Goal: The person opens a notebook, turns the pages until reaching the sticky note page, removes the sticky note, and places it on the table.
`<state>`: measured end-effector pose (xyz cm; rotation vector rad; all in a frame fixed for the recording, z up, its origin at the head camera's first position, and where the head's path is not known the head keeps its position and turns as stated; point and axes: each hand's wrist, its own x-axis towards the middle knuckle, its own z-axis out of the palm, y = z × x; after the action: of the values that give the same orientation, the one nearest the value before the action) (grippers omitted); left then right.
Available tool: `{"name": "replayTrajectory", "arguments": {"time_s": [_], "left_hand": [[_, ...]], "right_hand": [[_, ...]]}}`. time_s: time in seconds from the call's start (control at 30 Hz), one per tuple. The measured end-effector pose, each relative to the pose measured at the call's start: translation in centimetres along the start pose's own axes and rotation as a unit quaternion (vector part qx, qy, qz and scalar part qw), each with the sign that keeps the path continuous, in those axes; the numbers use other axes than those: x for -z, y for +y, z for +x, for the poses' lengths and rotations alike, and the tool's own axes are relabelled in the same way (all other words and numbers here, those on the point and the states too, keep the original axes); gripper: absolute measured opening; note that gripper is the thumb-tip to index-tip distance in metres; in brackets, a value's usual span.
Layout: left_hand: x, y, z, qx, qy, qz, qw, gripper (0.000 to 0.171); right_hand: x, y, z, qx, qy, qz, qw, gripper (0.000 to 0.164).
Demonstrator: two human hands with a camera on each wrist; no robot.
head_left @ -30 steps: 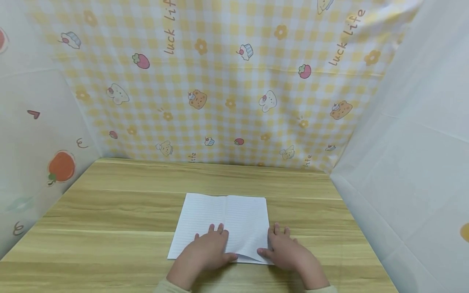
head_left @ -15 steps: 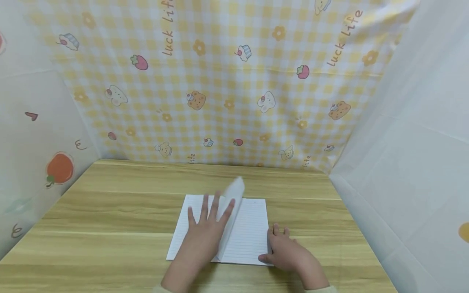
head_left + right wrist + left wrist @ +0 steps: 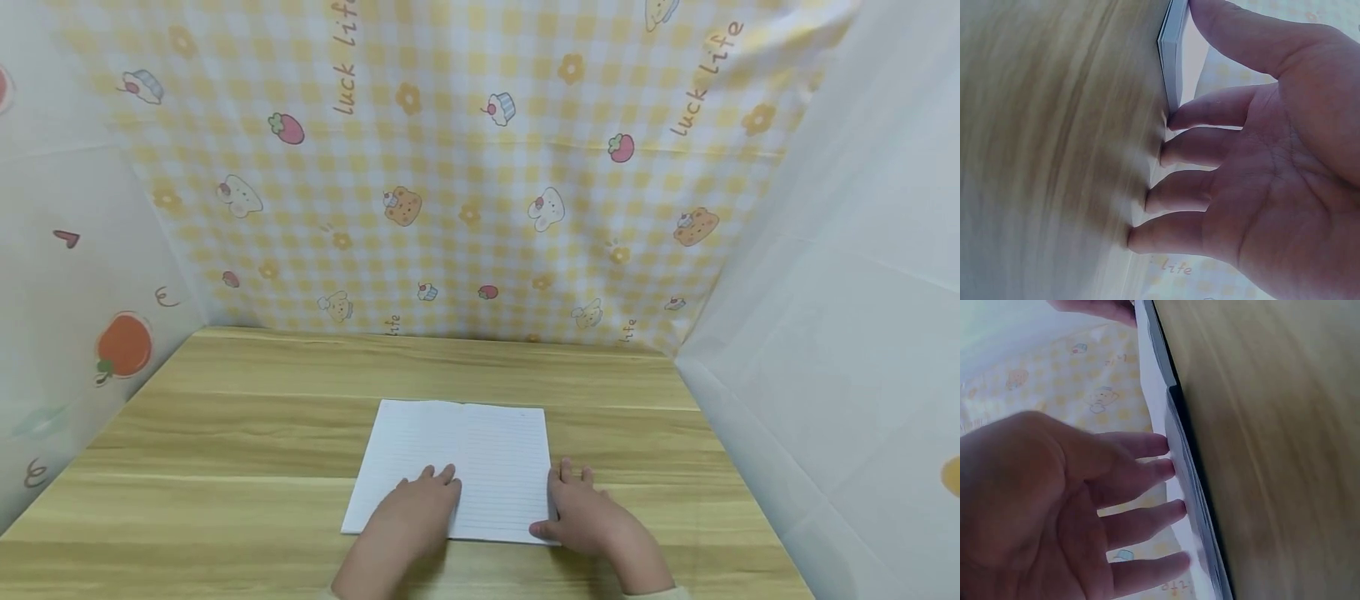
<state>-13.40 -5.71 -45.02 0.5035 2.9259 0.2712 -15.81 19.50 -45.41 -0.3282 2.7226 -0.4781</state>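
Observation:
An open notebook point(image 3: 501, 467) with white lined pages lies flat on the wooden table. My left hand point(image 3: 417, 515) rests over the lower part of its left page. In the left wrist view the spread fingers point(image 3: 1141, 525) reach straight down with their tips at the paper, beside the notebook's stacked page edges point(image 3: 1200, 500). At the lower right corner is my right hand point(image 3: 588, 512). Its thumb point(image 3: 1235, 34) lies on the right page's edge, while the fingers point(image 3: 1179, 190) stand on the tabletop beside the notebook, seen in the right wrist view.
Wood-grained tabletop point(image 3: 225, 442) surrounds the notebook. A yellow checked cloth point(image 3: 465, 167) with cartoon prints hangs behind the table. White sheeting point(image 3: 847, 333) closes off the right side, and a printed white sheet point(image 3: 75, 275) hangs at the left.
The left hand swept a page up from the right side and over to the left, then came back down onto the left page. The right hand stayed at the lower right corner.

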Motion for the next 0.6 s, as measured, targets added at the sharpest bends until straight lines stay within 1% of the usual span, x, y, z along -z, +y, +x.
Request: {"name": "replayTrajectory", "arguments": {"time_s": [0.1, 0.23, 0.4, 0.6], "left_hand": [[-0.05, -0.34, 0.21, -0.001, -0.018, -0.047, 0.9987, 0.039], [0.17, -0.56, 0.47, -0.013, -0.014, -0.082, 0.9964, 0.033], [0.18, -0.51, 0.44, -0.013, -0.016, -0.095, 0.9953, 0.030], [0.21, -0.37, 0.27, -0.005, -0.017, -0.097, 0.9951, 0.033]], "right_hand": [[-0.04, -0.01, 0.08, -0.001, -0.002, -0.002, 1.000, 0.095], [0.01, 0.01, 0.12, -0.004, -0.004, -0.004, 1.000, 0.095], [-0.05, -0.06, 0.19, -0.007, -0.007, 0.000, 1.000, 0.096], [-0.14, -0.15, 0.23, -0.008, -0.005, 0.000, 1.000, 0.097]]}}
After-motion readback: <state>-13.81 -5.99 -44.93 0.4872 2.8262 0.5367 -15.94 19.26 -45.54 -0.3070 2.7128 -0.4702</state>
